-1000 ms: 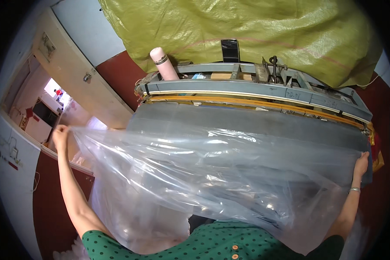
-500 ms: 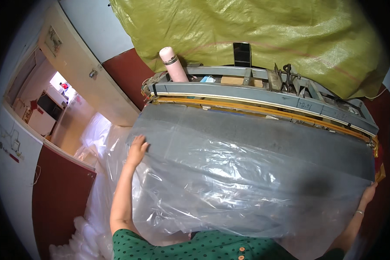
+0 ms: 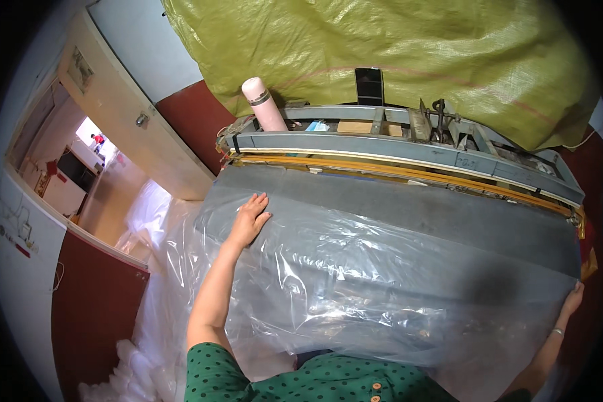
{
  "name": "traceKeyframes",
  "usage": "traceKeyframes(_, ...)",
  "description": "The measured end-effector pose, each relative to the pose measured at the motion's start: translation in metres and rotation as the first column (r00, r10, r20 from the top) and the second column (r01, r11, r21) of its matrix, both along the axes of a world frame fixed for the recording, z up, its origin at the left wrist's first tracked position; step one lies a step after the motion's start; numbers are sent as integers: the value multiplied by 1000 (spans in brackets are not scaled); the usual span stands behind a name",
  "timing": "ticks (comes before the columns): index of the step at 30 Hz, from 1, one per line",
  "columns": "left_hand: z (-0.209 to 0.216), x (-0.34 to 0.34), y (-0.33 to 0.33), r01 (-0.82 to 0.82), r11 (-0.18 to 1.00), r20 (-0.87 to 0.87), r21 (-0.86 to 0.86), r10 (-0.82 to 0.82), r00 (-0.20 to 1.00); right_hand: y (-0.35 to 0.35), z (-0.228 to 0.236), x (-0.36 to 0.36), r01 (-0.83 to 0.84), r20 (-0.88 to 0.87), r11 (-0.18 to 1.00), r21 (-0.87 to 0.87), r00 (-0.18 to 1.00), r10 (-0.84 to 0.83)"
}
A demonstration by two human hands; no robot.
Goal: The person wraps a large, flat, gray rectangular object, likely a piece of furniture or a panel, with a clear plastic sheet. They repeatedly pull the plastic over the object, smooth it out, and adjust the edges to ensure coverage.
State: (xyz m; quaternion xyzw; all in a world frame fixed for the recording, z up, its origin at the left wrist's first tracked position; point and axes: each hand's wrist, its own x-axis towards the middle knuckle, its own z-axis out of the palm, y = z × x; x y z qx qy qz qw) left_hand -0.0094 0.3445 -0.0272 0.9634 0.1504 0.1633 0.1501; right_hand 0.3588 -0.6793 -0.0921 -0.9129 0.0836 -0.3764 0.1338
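A wide sheet of clear plastic film [image 3: 355,295] lies wrinkled and shiny over the near part of a grey work table [image 3: 382,194]. My left hand [image 3: 250,220] rests flat on the film towards the table's left side, fingers extended and the thumb apart. At the far right, my right hand [image 3: 571,300] is closed on the film's edge beside the table's right corner. Some of its fingers are hidden. Between my hands the film is spread across, and its near part hangs down in front of my green dotted top.
Behind the table runs a grey metal frame [image 3: 382,144] with yellowish bars [image 3: 382,169]. A pink flask [image 3: 264,107], a dark phone-like slab [image 3: 369,87] and a metal clamp [image 3: 440,120] stand there. Bunched plastic [image 3: 147,335] lies at left, near an open door [image 3: 137,127].
My left hand has slid right and slightly farther from me across the film, whose wrinkles have shifted. My right hand stays at the right corner.
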Motion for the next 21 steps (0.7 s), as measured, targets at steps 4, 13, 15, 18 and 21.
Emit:
traceKeyframes(4,20,7,-2,-99,985,7,138,99,995,-4,17,-14,-147,38,797,586,987,154)
traceKeyframes(13,44,31,-7,-121,970,15,211,121,993,-32,38,-48,-209,196,695,688,976,100)
traceKeyframes(15,27,40,-9,-133,975,164,178,104,981,-57,52,-32,-222,213,696,683,972,101)
traceKeyframes(18,5,70,22,-206,966,571,-153,257,780,-101,108,-7,-735,668,262,626,678,307)
traceKeyframes(21,131,44,-29,-154,933,762,-325,355,541,111,98,30,-224,455,892,393,890,23)
